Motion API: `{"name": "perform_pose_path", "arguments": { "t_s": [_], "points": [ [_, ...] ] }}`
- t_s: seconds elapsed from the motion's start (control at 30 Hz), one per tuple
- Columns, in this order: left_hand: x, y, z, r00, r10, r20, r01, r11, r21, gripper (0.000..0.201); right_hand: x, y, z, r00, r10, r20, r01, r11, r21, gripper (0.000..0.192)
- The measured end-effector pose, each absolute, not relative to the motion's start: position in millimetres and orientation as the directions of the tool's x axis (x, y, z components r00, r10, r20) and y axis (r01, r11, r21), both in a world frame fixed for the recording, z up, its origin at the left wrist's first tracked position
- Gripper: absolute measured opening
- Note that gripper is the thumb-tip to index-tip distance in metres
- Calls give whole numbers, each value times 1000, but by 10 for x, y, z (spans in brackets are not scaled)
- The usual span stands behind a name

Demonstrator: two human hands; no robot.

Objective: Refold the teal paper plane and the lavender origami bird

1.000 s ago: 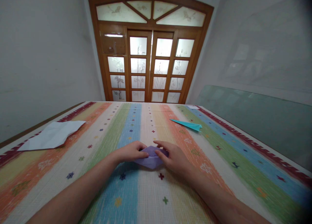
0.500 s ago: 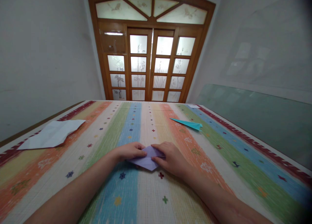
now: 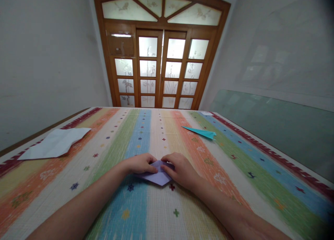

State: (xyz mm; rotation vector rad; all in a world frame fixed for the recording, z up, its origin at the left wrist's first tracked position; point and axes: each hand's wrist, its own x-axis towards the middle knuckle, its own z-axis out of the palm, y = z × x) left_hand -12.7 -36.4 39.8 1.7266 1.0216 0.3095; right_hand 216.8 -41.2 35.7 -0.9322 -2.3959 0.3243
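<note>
A folded purple paper [image 3: 158, 177] lies flat on the striped mat [image 3: 146, 212] in front of me. My left hand [image 3: 139, 163] rests on its left part with fingers curled and pressing down. My right hand [image 3: 180, 170] covers its right part, fingertips meeting the left hand's at the paper's top middle. Both hands pin the paper to the mat. Only the paper's pointed near corner and a strip between the hands show.
A teal paper plane [image 3: 202, 132] lies farther back on the right. A white paper sheet [image 3: 56, 146] lies at the mat's left edge. A wooden glazed door [image 3: 160, 64] stands behind the mat, and a glass pane [image 3: 273, 128] leans along the right wall.
My hands have drawn closer together over the purple paper, which now lies flatter and more covered. The right fingers slid left toward the left hand.
</note>
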Motion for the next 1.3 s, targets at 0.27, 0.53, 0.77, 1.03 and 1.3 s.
{"name": "perform_pose_path", "arguments": {
  "t_s": [0.27,0.53,0.77,1.03,1.3],
  "points": [
    [-109,-337,402,625,731,-275,444,-43,895,20,2145,-409,319,-629,680,377,475,720,-506,13],
    [-141,-323,415,696,660,-283,303,87,949,31,2154,-424,347,-679,600,424,339,768,-543,22],
    [-116,-331,395,653,711,-262,258,117,959,28,2158,-429,363,-687,590,425,320,770,-552,25],
    [-72,-354,369,566,772,-289,314,122,941,24,2170,-448,393,-701,564,435,347,804,-483,25],
    [-69,-362,376,523,786,-329,339,162,927,29,2172,-444,411,-597,717,359,556,693,-459,25]
  ]
}}
